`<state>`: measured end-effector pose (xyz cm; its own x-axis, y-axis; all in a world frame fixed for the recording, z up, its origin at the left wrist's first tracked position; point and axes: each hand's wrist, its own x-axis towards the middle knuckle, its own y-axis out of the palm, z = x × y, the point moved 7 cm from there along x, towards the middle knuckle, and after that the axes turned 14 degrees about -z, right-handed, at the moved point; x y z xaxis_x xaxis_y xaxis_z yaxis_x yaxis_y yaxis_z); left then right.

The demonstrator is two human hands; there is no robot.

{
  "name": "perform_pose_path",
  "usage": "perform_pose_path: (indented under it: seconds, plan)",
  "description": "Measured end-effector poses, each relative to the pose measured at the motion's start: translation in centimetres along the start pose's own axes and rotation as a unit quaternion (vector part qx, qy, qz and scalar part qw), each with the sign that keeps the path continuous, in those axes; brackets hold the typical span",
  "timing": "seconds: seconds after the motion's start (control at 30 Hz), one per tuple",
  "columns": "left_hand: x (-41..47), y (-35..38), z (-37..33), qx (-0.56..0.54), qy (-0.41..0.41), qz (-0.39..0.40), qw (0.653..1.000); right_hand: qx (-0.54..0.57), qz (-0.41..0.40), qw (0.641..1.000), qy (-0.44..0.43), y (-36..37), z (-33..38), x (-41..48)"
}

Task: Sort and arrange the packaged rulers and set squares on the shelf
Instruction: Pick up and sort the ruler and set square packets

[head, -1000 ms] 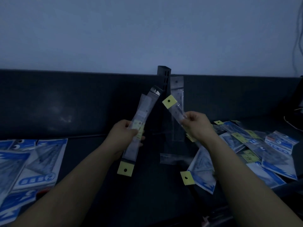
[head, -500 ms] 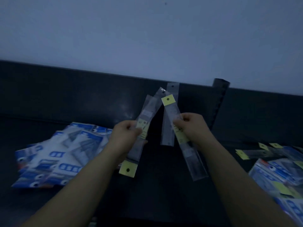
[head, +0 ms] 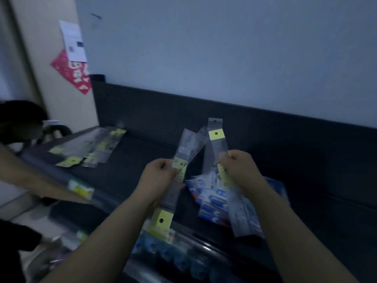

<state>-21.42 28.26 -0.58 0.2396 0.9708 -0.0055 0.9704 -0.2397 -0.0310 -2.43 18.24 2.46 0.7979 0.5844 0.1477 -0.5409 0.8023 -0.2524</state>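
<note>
My left hand (head: 158,176) grips a clear packaged ruler (head: 184,152) by its middle, its yellow hang tab (head: 162,219) pointing down. In my right hand (head: 240,170) are two packaged rulers (head: 217,139), one with its yellow tab up, the other behind it. Both hands hover above the dark shelf (head: 132,164). A pile of blue and white set square packs (head: 212,199) lies on the shelf just under my right hand. Several more packaged rulers (head: 91,148) lie in a row at the shelf's far left end.
Another person's arm (head: 40,180) reaches in from the left along the shelf's front edge. A dark back panel (head: 265,123) rises behind the shelf. A lower shelf (head: 173,256) holds blue packaged goods. Papers (head: 73,43) hang on the beige wall at left.
The view has swung left: the set square pile now lies under my right hand, and the shelf's left end and another person's arm have come into sight. Both hands keep their rulers.
</note>
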Motion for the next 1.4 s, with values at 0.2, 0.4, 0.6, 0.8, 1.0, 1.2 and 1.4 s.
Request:
perform_pose_path:
  seconds: [0.2, 0.4, 0.6, 0.8, 1.0, 1.2, 1.4]
  plan:
    - [3.2, -10.9, 0.3, 0.067, 0.009, -0.066, 0.996, 0.005, 0.061, 0.998, 0.007, 12.2, 1.7, -1.8]
    - [7.7, -18.2, 1.7, 0.098, -0.009, -0.136, 0.986, -0.005, 0.113, 0.994, 0.009, 22.1, 3.0, -1.0]
    - [12.7, -22.1, 1.4, 0.126, -0.006, -0.189, 0.974, -0.002, 0.141, 0.990, 0.006, 29.6, 4.0, 1.6]
    - [19.2, -24.2, 1.5, 0.164, -0.005, -0.212, 0.963, 0.001, 0.134, 0.990, 0.049, 35.7, 3.2, 5.1]
    - [24.8, -24.6, 1.9, 0.215, 0.013, -0.203, 0.955, -0.015, 0.115, 0.989, 0.091, 40.2, 2.1, 7.4]
    - [30.0, -24.7, 2.5, 0.324, 0.058, -0.157, 0.931, -0.062, 0.083, 0.992, 0.067, 43.2, 2.0, 8.0]
    - [31.5, -24.6, 2.9, 0.481, 0.170, -0.081, 0.857, -0.153, 0.077, 0.985, -0.004, 43.0, 3.7, 5.9]
